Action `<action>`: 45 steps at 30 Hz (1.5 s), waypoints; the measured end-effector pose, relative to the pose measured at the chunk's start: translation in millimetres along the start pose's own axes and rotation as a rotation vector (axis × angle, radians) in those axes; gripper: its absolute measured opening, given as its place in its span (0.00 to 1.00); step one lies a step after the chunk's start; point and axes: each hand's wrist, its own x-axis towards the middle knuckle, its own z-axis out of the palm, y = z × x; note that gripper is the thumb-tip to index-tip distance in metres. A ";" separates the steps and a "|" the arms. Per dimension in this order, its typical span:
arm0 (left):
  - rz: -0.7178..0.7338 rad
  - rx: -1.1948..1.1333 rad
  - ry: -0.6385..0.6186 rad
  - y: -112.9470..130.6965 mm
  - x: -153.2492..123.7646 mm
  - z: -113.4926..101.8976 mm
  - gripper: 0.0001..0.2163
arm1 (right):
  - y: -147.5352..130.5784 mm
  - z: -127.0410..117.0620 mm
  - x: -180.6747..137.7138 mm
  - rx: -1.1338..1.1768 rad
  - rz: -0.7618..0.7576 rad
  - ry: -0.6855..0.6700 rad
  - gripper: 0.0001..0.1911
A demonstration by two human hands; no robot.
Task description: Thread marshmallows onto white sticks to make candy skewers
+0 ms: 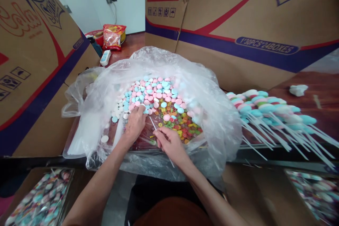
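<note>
My left hand (136, 123) is at the near edge of a pile of pink, blue and white candies (148, 93), its fingers curled downward. What its fingertips pinch, if anything, is hidden. A thin white lollipop stick (153, 123) is pinched in my right hand (169, 141), with the upper end pointing toward the pile and the lower end showing below the hand. Small ring-shaped candies (182, 123) in yellow, red and green lie just beyond my right hand. Both heaps rest on a clear plastic sheet (212, 113) bunched up around them.
Finished-looking candy sticks (275, 109) are stacked at the right. White sticks (90, 127) lie in a tray at the left. Large cardboard boxes (238, 14) stand behind and at the left. Below the table edge are boxes of wrapped candies (39, 197). A red snack bag (113, 37) sits behind.
</note>
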 end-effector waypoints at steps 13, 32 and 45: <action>-0.240 -0.972 0.053 -0.1 -18.9 0.8 0.09 | -3.9 -3.6 -2.0 -0.056 -0.034 -0.014 0.18; -0.168 -0.922 0.051 -7.8 -41.5 2.2 0.11 | -9.5 -16.3 -6.4 -0.347 -0.168 -0.089 0.17; 0.037 -0.581 0.185 0.4 -51.6 7.7 0.10 | -3.5 6.1 2.8 -0.355 -0.096 0.029 0.16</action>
